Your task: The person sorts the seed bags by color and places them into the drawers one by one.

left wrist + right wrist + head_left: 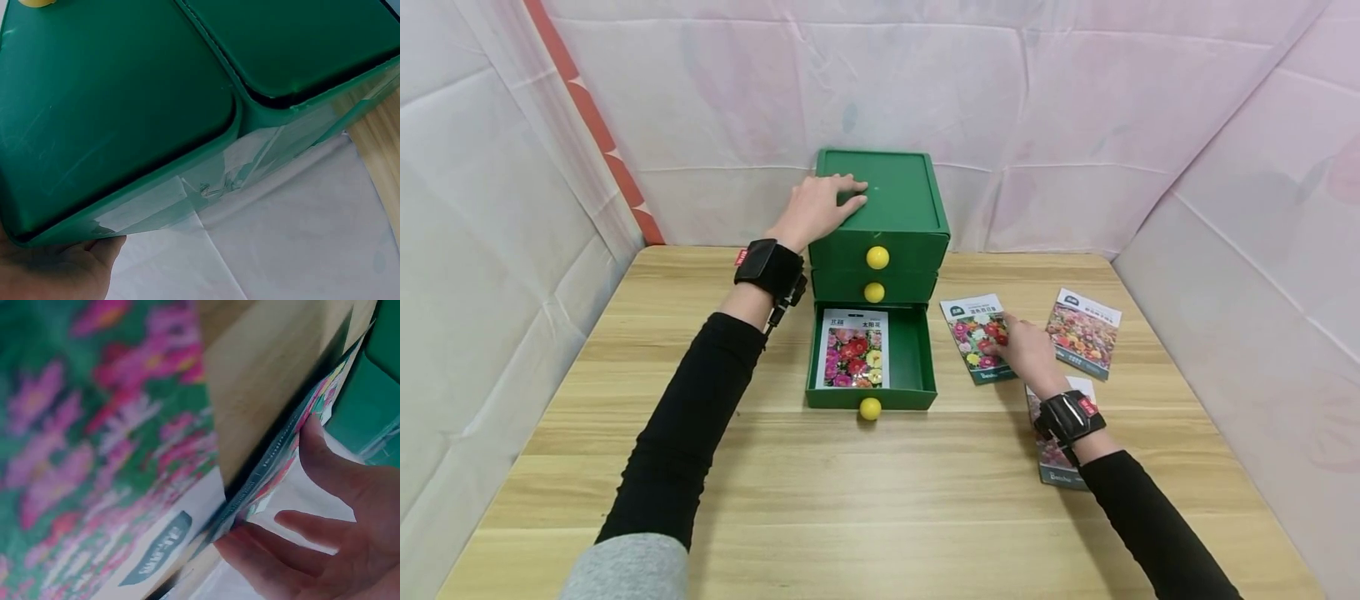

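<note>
You have 4 seed packets, 1 in the open bottom drawer (pixel 917 358) and 3 on the table (pixel 700 467), and your right hand (pixel 1026 350) pinches the flower-printed seed packet (pixel 973 333) beside the 3-drawer green cabinet (pixel 887 217) while your left hand (pixel 816 208) lies flat, fingers straight, on top

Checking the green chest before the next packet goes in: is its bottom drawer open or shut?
Open: the bottom drawer is pulled out, with a seed packet lying inside.
</note>
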